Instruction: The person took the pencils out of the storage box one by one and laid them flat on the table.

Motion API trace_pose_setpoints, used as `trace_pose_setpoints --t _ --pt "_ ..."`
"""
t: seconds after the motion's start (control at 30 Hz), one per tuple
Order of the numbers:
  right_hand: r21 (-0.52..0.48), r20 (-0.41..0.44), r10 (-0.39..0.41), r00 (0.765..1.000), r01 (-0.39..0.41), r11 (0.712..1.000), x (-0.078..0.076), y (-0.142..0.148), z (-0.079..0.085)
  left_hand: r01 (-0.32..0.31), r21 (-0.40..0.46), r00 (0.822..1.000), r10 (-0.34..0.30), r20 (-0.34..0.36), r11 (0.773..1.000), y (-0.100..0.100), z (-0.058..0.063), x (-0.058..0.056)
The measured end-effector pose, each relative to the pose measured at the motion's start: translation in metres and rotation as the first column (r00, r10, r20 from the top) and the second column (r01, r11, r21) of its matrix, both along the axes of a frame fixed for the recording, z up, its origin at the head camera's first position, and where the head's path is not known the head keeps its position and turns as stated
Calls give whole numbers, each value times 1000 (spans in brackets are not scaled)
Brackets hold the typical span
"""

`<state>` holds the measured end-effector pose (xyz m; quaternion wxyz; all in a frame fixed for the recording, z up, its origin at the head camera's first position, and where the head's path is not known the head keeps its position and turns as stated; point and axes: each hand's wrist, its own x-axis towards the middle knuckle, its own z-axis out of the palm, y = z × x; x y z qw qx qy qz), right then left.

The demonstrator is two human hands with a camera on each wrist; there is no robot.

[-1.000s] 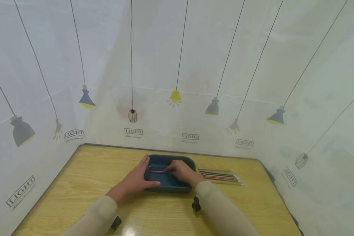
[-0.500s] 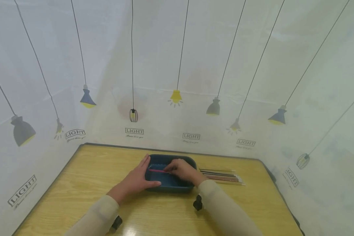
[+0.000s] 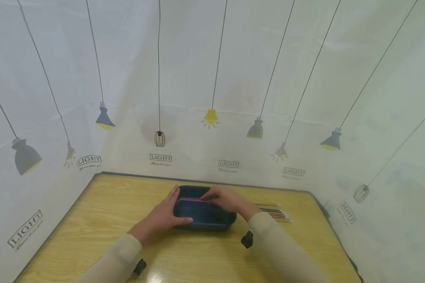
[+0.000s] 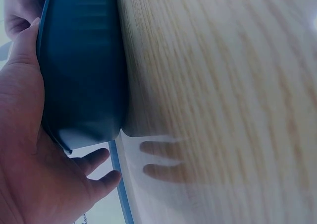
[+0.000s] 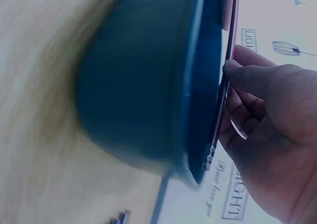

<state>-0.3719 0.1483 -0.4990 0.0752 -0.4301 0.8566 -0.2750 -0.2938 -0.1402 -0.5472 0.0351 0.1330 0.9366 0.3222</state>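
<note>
A deep blue plastic tray [image 3: 205, 226] stands on the wooden table. My left hand [image 3: 162, 214] rests against its left end, thumb over the near rim and the other fingers straight along the outer side. In the left wrist view two fingers of the left hand [image 4: 44, 149] stick out past the tray wall [image 4: 84, 70]. Over the tray's far half, my right hand [image 3: 227, 199] pinches a pink-red pencil [image 3: 192, 200] between thumb and fingers. The right wrist view has this pencil [image 5: 231, 38] lying lengthwise just above the tray's rim [image 5: 185, 120], its clear-marked end near the corner.
Several pencils [image 3: 274, 214] lie side by side on the table right of the tray, partly behind my right wrist. The wooden table [image 3: 117, 200] meets a white curtain [image 3: 184, 118] printed with lamps along its back and sides. A dark wrist mount [image 3: 247, 239] hangs below my right forearm.
My right hand has moved slightly right and away from me, with the pencil shifting toward the tray's far side. My left hand and the tray stay where they were.
</note>
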Motion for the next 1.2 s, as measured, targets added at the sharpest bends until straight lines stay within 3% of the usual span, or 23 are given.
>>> trace_pose_setpoints --t 0.17,0.4,0.87,1.2 --pt "7 -7 11 1000 -11 1000 2 19 10 -1 1 1000 1 14 1000 1 2 2" --pt "18 32 -41 999 40 999 10 50 17 3 3 1000 -3 4 1000 0 2 3" --pt "-24 46 -67 997 68 997 19 113 24 3 1 1000 -3 2 1000 0 2 4" --pt "14 55 -142 988 141 990 25 145 27 0 2 1000 0 9 1000 -1 -2 1"
